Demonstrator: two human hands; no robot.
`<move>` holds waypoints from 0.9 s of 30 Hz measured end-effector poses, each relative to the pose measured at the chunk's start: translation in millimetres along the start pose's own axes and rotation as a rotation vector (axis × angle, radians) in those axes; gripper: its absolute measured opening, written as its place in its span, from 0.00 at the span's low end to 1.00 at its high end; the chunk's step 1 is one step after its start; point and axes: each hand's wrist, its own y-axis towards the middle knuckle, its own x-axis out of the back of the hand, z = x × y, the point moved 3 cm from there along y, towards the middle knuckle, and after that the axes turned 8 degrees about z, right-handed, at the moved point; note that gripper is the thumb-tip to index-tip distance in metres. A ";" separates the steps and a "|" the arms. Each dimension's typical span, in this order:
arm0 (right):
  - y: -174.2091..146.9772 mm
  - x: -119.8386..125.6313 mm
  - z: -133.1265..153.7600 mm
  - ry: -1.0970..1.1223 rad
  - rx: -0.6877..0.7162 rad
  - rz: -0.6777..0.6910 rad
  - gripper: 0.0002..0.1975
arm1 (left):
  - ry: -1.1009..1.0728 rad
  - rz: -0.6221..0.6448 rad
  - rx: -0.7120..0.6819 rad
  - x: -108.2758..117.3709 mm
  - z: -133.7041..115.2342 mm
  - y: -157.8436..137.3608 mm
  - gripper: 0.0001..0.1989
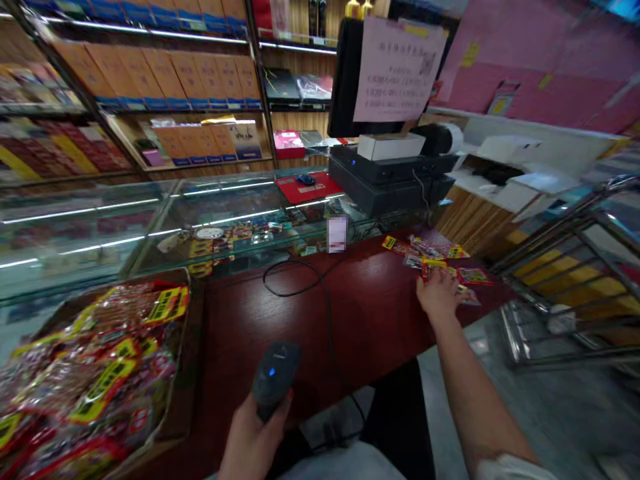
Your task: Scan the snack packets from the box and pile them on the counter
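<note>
My left hand (257, 437) is wrapped round the handle of a dark barcode scanner (277, 373) with a small blue light on top, held above the table's near edge. On the right, my right hand (439, 293) reaches out over a loose spread of snack packets (433, 248) with red and yellow print. Its fingers look stretched apart and rest on or just over the nearest packets; the fingertips are blurred. To the left stands a cardboard box (193, 360) filled with similar clear, red and yellow packets (103, 390).
A black cable (327, 313) loops over the dark red table (240, 327). Beyond it are a glass display counter (165, 233), a small printed card (337, 233), a monitor (345, 80) on a black cash drawer (390, 190), and stocked shelves. A metal rack (575, 267) stands right.
</note>
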 end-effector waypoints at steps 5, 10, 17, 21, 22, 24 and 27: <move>-9.1 3.2 -13.3 0.089 0.061 -0.001 0.28 | 0.003 0.006 -0.047 -12.2 -11.4 5.3 0.23; -15.8 10.7 -2.1 0.331 0.090 -0.041 0.30 | -0.005 -0.036 -0.042 -3.3 -14.8 -1.5 0.23; -52.5 0.2 53.1 0.946 0.085 0.067 0.29 | -0.021 -0.147 -0.035 11.2 -5.0 -11.5 0.21; -101.8 -19.0 114.5 1.168 0.284 0.351 0.19 | -0.030 -0.105 -0.055 10.6 -10.6 -14.9 0.18; -112.2 -20.8 126.6 1.179 0.330 0.385 0.18 | -0.031 -0.098 -0.061 10.3 -12.9 -16.0 0.17; -128.8 -20.2 143.9 1.153 0.421 0.412 0.16 | -0.037 -0.091 -0.071 10.0 -16.4 -18.1 0.16; -150.5 -13.6 156.1 1.002 0.596 0.447 0.14 | -0.055 -0.099 -0.066 10.7 -18.3 -20.6 0.16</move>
